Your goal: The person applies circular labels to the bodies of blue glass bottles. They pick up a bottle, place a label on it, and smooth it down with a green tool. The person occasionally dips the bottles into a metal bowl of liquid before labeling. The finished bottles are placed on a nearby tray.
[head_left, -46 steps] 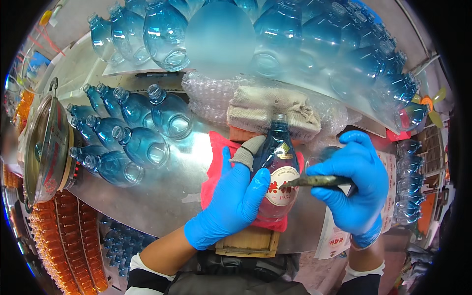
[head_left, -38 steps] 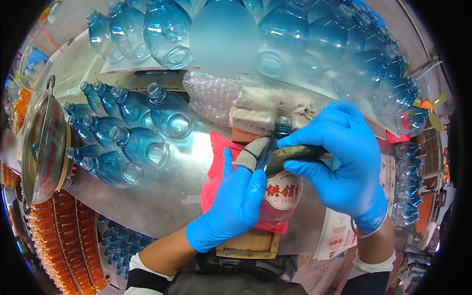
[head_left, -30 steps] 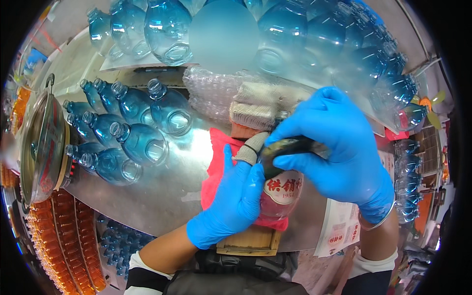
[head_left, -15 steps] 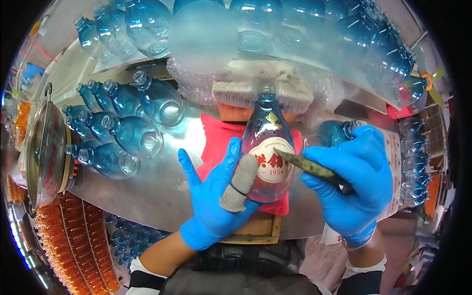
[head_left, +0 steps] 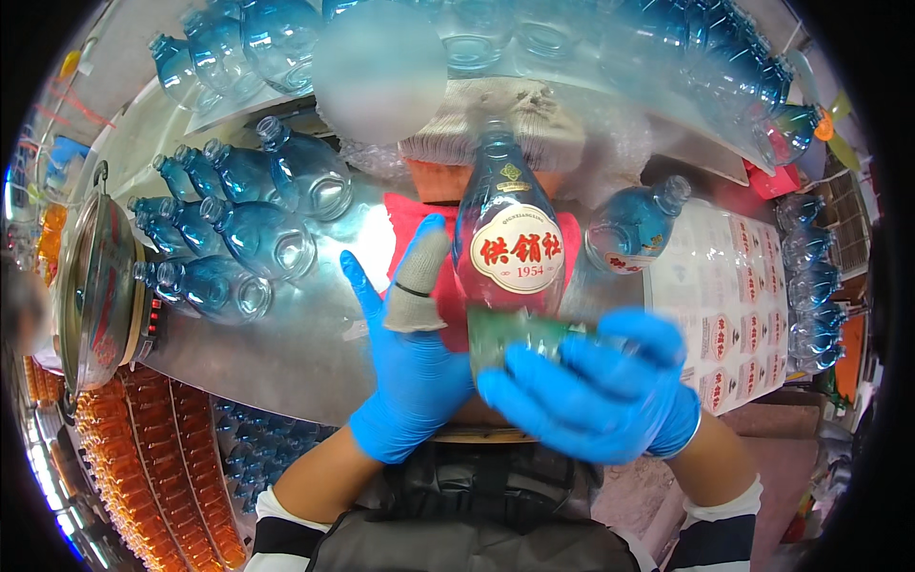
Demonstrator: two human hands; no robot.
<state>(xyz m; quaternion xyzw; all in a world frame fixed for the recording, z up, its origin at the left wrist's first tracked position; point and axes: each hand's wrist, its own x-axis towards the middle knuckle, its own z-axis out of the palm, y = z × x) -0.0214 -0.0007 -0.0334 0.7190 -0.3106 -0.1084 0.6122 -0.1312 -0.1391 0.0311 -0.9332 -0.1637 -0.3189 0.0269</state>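
Bottle point(head_left: 518, 250) shows cloth point(head_left: 404, 214) beneath; left hand point(head_left: 415, 377) splayed empty, right hand point(head_left: 600, 391) gripping green tool point(head_left: 494, 336).

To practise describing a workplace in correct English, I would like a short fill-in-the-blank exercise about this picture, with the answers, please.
1. The gloves on the left hand and right hand are coloured ____.
2. The grey finger sleeve is on the ____ hand.
3. The tool in the right hand is coloured ____.
4. The printed sheet lies in the picture's ____ half.

Missing words: blue; left; green; right.

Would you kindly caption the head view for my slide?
Labelled blue bottle on pink cloth, left hand beside it, right hand holding green tool.
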